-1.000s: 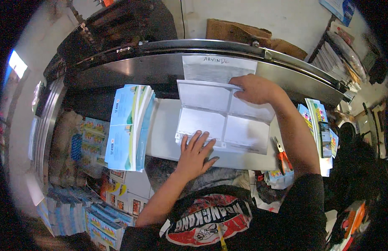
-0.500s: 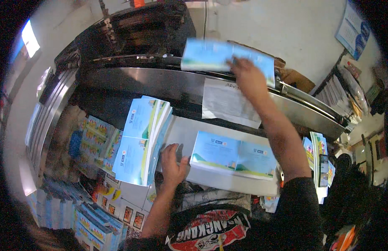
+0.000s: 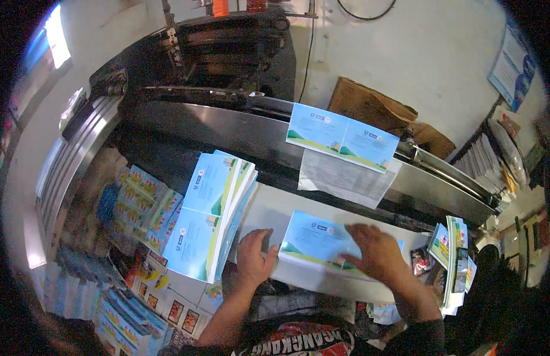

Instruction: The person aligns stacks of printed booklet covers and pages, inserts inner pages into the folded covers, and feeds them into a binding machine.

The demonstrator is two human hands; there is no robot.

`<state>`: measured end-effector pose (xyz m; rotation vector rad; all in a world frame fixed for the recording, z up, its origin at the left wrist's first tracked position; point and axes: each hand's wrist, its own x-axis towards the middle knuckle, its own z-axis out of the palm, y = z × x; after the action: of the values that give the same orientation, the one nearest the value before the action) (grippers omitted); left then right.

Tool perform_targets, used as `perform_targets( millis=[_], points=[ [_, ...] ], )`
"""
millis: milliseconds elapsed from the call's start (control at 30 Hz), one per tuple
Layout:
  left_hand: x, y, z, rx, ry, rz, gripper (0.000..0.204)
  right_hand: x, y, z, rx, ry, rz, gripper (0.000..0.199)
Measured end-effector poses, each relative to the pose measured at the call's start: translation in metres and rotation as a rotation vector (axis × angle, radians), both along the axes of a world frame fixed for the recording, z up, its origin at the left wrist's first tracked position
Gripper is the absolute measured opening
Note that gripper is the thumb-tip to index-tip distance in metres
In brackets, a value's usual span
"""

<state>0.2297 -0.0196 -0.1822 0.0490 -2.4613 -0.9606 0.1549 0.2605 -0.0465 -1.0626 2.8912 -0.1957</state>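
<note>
A low stack of blue printed sheets [image 3: 310, 237] lies on a pale board [image 3: 263, 204] in front of me. Over its right part is my right hand [image 3: 379, 255], fingers apart and holding nothing; whether it touches the top sheet I cannot tell. My left hand [image 3: 256, 258] rests at the stack's left end, thumb and fingers apart, gripping nothing. To its left stands a thicker, fanned pile of the same blue sheets [image 3: 197, 219]. Another blue printed sheet [image 3: 343, 137] leans against the metal rail beyond the board, above a white written paper [image 3: 340, 178].
Dark machinery [image 3: 227, 59] stands at the far left behind a long metal bar [image 3: 227, 121]. Brown cardboard [image 3: 370, 107] is behind the leaning sheet. Colourful booklets [image 3: 456, 249] stand at the right, and bundled prints [image 3: 132, 320] lie at the lower left.
My right hand has let go of the blue sheet at the rail and come back down over the stack. The sheet now leans there. The whole view has shifted slightly.
</note>
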Motion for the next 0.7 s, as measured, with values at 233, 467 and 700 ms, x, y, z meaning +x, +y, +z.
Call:
perform_targets(
  millis=[233,467,700],
  points=[
    [-0.016,-0.009,0.005,-0.027,-0.151,0.059,0.037,0.051,0.014,-0.040,0.231,-0.027,-0.059,0.091],
    [-0.014,-0.015,-0.004,-0.085,-0.081,0.011,0.032,0.054,0.005,-0.056,0.173,0.067,-0.107,0.077],
    [-0.015,-0.019,-0.013,-0.018,-0.079,-0.005,0.031,0.052,0.001,-0.049,0.116,0.053,-0.126,0.082]
  ],
)
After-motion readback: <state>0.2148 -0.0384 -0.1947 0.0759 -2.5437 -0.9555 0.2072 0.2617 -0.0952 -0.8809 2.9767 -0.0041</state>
